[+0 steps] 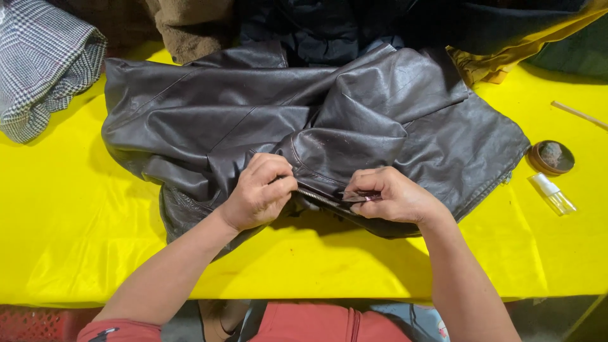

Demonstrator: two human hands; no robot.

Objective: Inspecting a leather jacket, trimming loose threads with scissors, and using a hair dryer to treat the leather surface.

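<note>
A crumpled dark brown leather jacket (pixel 316 120) lies spread across the middle of a bright yellow cloth-covered table (pixel 76 240), its hem toward six o'clock. Along that near edge runs a metal zipper (pixel 320 199), stretched taut between both hands. The left hand (pixel 259 193) sits at about seven o'clock of the jacket's centre, fingers curled tight and pinching the leather fold at the zipper's left end. The right hand (pixel 389 195), at about five o'clock, is clenched likewise, thumb and forefinger grasping what looks like the zipper's slider or pull, though the small part is mostly hidden under the fingers. At three o'clock from the jacket, just off its lower right corner, rests a round brown tin (pixel 552 157) with a dull grey filling, and just below it a small clear plastic spray bottle (pixel 553 194) lies on its side. A thin pale wooden stick (pixel 579 115) lies toward two o'clock. At ten o'clock a folded grey checked woollen garment (pixel 44 63) sits at the table's far left, and more dark and mustard-yellow clothing (pixel 506 60) is heaped along twelve o'clock.
</note>
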